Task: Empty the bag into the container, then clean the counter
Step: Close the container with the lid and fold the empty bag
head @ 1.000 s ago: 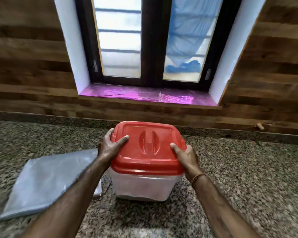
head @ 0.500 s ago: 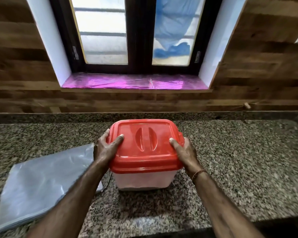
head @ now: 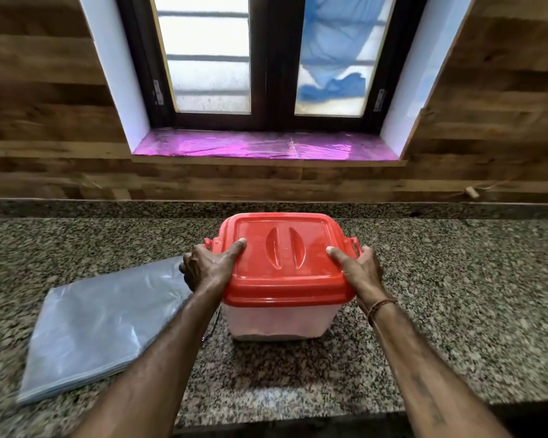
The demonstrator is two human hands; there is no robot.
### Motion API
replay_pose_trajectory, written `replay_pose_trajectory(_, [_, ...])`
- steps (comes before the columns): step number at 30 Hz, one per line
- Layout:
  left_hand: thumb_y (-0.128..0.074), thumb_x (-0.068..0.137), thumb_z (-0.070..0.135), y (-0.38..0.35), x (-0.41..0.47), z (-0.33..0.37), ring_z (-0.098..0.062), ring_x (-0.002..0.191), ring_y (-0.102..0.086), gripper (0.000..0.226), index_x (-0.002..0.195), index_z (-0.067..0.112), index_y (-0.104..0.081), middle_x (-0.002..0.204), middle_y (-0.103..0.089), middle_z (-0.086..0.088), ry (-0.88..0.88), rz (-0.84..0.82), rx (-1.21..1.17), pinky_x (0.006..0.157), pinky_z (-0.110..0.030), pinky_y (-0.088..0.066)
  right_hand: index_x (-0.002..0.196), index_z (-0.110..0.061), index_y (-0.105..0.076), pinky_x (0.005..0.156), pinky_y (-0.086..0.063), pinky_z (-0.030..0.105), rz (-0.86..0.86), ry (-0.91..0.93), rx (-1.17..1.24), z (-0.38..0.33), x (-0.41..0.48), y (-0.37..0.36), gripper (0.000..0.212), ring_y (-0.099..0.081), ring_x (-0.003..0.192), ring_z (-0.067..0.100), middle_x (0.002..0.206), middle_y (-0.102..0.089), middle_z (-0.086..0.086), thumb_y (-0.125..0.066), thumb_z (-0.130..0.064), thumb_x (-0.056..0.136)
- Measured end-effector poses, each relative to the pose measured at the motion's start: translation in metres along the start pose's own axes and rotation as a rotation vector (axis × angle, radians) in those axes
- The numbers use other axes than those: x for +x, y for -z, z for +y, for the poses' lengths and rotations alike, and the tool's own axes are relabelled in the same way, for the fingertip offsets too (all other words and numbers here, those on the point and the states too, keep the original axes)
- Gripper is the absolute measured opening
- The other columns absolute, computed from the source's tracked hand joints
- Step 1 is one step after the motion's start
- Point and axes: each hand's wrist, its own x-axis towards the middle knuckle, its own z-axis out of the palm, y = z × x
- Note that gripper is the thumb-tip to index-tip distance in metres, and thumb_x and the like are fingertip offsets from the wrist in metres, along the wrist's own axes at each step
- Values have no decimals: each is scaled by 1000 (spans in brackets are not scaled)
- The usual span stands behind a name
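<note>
A translucent white container (head: 279,322) with a red lid (head: 282,263) stands on the speckled granite counter (head: 456,295), near its middle. My left hand (head: 208,268) grips the lid's left side, thumb on top. My right hand (head: 359,270) grips the lid's right side the same way. A flat, empty grey plastic bag (head: 98,327) lies on the counter to the left of the container, partly under my left forearm. The container's contents are hidden by its cloudy walls.
A wood-panelled wall (head: 45,121) rises behind the counter, with a dark-framed window and a pink-covered sill (head: 266,147). The counter's front edge (head: 298,418) runs near the bottom of the view.
The container has shifted a little farther back on the counter with both hands still on the lid. The view has tilted, showing more of the counter's front edge.
</note>
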Motion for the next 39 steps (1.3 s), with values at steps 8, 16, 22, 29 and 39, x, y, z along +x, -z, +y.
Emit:
replay_pose_trajectory(8, [-76, 79, 58, 2, -4, 3, -33, 110, -66, 81, 139, 9, -55, 124, -69, -16, -108, 30, -59, 77, -29, -43, 131, -18, -46, 79, -63, 52, -17, 155, -183, -11, -15, 0, 65, -71, 92, 30, 111, -67, 8, -60, -65, 89])
replay_pose_trajectory(16, [-56, 100, 40, -7, -10, 7, -37, 103, -67, 50, 135, 5, -57, 118, -69, -22, -288, 73, 163, 69, -31, -40, 154, -15, -33, 71, -52, 34, 89, 266, -561, -19, -21, -11, 54, -65, 91, 28, 120, -65, 14, -34, -43, 108])
replay_pose_trajectory(22, [-50, 103, 40, 1, -15, 6, -35, 117, -61, 61, 153, 9, -36, 138, -59, -20, -300, -71, 108, 76, -29, -37, 163, -21, -19, 76, -51, 32, 12, 291, -565, -20, -21, -3, 63, -68, 105, 29, 136, -59, 15, -34, -47, 107])
replay_pose_trajectory(29, [-75, 87, 42, 0, -8, -10, -18, 70, -68, 67, 133, -1, -53, 103, -69, -19, -29, -229, -333, 37, -17, -48, 122, -6, -61, 74, -66, 51, -221, 56, 169, -2, 5, 11, 58, -79, 86, 32, 107, -76, 16, -76, -49, 86])
replay_pose_trajectory(39, [-86, 73, 42, -58, 71, 79, -19, 68, -67, 48, 95, 1, -73, 79, -72, -8, -72, -157, -359, 41, -16, -43, 82, -6, -68, 42, -44, 15, -97, 188, 164, -73, 112, 6, 25, -61, 60, 16, 73, -69, 6, -79, -29, 87])
